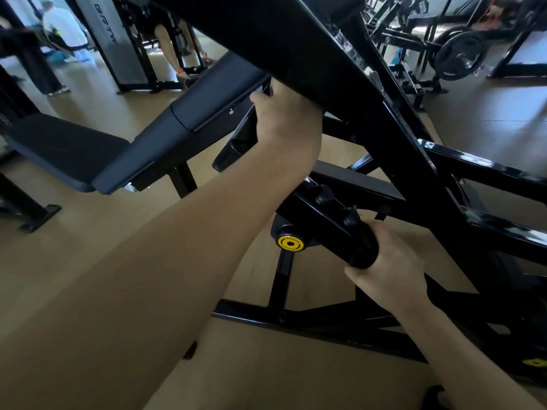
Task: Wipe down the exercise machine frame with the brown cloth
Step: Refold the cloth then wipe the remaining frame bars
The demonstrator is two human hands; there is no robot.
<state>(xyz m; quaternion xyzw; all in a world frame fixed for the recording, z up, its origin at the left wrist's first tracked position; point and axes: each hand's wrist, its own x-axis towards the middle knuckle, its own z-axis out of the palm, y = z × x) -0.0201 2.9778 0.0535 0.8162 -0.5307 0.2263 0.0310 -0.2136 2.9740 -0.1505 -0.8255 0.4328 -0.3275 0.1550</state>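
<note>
under glossy black frame (340, 93), l hand (285, 122) grips strut, r hand (387, 273) clasps round bar end.

This is a gym. A heavy black steel exercise machine frame (393, 137) fills the room's middle, its slanted beams bolted together. Just left of the frame sits a black padded bench (88, 152). Beyond the frame to the right, a barbell rack carries a round weight plate (460, 56). Far left of the frame stands a grey weight-stack tower (109, 34), with people (63, 28) near it on the tan floor (88, 250).
</note>
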